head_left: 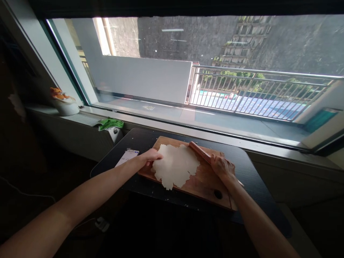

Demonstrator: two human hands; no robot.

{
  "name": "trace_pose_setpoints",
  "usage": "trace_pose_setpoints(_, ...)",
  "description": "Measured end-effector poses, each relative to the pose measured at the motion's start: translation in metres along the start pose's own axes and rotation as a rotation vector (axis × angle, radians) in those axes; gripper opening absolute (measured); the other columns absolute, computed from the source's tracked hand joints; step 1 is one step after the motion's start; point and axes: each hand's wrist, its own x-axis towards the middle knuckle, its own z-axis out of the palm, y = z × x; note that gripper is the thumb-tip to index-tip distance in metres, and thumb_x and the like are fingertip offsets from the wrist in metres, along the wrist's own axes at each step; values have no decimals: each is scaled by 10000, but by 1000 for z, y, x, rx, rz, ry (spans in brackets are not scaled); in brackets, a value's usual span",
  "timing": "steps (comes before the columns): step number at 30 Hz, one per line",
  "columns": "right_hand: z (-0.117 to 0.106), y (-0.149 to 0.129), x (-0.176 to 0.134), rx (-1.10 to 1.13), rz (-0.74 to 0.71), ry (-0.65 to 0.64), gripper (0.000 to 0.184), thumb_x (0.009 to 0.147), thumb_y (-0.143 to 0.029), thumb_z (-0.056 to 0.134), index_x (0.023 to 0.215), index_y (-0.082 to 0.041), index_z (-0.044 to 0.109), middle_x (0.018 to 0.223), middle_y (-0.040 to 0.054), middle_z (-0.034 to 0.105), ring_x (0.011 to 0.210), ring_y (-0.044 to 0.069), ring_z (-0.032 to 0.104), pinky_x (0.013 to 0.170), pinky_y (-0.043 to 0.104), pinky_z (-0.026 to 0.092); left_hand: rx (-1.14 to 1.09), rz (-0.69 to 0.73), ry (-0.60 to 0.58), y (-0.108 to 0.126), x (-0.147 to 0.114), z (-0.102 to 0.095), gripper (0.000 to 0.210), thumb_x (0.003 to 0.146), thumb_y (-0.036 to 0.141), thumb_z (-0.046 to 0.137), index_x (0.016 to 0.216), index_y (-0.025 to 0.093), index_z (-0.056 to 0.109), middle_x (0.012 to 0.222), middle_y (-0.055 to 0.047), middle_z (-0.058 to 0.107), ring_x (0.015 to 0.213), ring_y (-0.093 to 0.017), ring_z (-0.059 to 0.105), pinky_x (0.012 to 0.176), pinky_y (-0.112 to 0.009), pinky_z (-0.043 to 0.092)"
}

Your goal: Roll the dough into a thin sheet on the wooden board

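A thin, flat sheet of pale dough [176, 165] with ragged edges lies on a wooden cutting board [205, 182]. My left hand [151, 156] pinches the left edge of the dough between thumb and fingers. Wrapped round the near end of a brown rolling pin [200, 152] is my right hand [222, 167]. The pin slants across the right side of the board, its far end close to the dough's upper right edge. A thin light object [240, 183] shows just beyond my right wrist, too covered to name.
Beside my left forearm a phone [128, 157] with a lit screen lies on the black table [249, 179]. A green cloth [110, 123] and a white pot [67, 108] with an orange toy rest on the ledge at left. The window [150, 79] stands behind the table. A white plug [102, 224] hangs low.
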Motion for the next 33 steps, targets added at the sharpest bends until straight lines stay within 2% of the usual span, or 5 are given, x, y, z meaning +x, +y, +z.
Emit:
trace_pose_setpoints(3, -2, -15, 0, 11, -54, 44, 612, 1028, -466, 220, 1039, -175, 759, 1023, 163, 755, 986, 259, 710, 855, 361, 489, 18, 132, 209, -10, -5, -2, 206, 810, 194, 623, 1009, 175, 675, 921, -35, 733, 826, -200, 699, 659, -240, 528)
trace_pose_setpoints(8, -12, -44, -1, 9, -107, -34, 613, 1037, -463, 214, 1041, -152, 742, 967, 156, 764, 898, 253, 714, 778, 329, 468, 424, 535, 605, -13, -10, 9, 164, 824, 148, 621, 974, 171, 684, 1045, -90, 691, 1011, -245, 644, 873, -354, 510)
trace_pose_setpoints(13, -15, -71, -7, -2, -297, -59, 455, 1038, -379, 300, 1051, -198, 716, 1024, 95, 759, 916, 204, 694, 750, 279, 431, 483, 812, 578, -29, -24, 42, 124, 881, 138, 574, 894, 183, 688, 951, -60, 677, 931, -228, 631, 881, -391, 495)
trace_pose_setpoints(22, -3, -150, -4, 26, -424, -62, 468, 1050, -379, 264, 980, -192, 687, 957, 111, 738, 931, 214, 679, 806, 305, 440, 439, 763, 610, -32, -34, 47, 141, 907, 148, 560, 943, 193, 688, 1032, -73, 671, 1012, -247, 597, 983, -433, 437)
trace_pose_setpoints(33, -1, -166, 25, 7, -331, 1, 488, 1046, -373, 259, 999, -184, 707, 1042, 106, 750, 989, 207, 680, 836, 305, 461, 432, 758, 600, -32, -36, 46, 118, 909, 177, 569, 919, 203, 683, 1020, -57, 658, 1029, -232, 587, 1077, -473, 356)
